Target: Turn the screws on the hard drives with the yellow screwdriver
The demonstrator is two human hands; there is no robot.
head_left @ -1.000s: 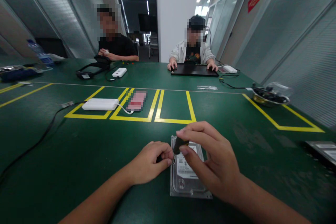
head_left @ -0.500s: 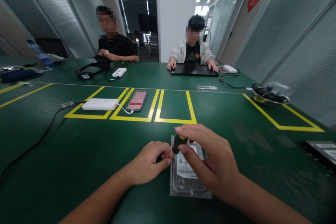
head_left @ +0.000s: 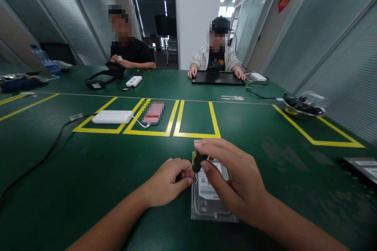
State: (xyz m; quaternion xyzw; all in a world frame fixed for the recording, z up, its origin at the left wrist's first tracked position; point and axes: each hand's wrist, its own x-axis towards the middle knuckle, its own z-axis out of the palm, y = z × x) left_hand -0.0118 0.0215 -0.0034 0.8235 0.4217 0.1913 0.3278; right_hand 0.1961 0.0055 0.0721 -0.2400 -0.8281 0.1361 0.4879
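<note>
A silver hard drive (head_left: pixel 208 194) with a white label lies flat on the green table (head_left: pixel 97 172) in front of me. My right hand (head_left: pixel 235 176) reaches over its right side, thumb and fingers gripping the black-and-yellow handle of a screwdriver (head_left: pixel 198 161). The screwdriver stands nearly upright, its thin shaft pointing down at the drive's left edge; the tip is too small to make out. My left hand (head_left: pixel 171 180) is curled against that same edge, fingertips close to the shaft. Whether those fingers pinch anything is hidden.
Beyond the drive are yellow tape outlines (head_left: pixel 196 135), a white power bank (head_left: pixel 112 117) and a pink phone (head_left: pixel 153 113). At right sit another hard drive (head_left: pixel 361 170) and a metal bowl (head_left: pixel 303 113) of dark parts. Two people sit across, one touching a black panel (head_left: pixel 218 78).
The screwdriver's handle has tilted and shifted slightly left in my right hand, with the index finger moving along. My left hand and the hard drive have stayed put.
</note>
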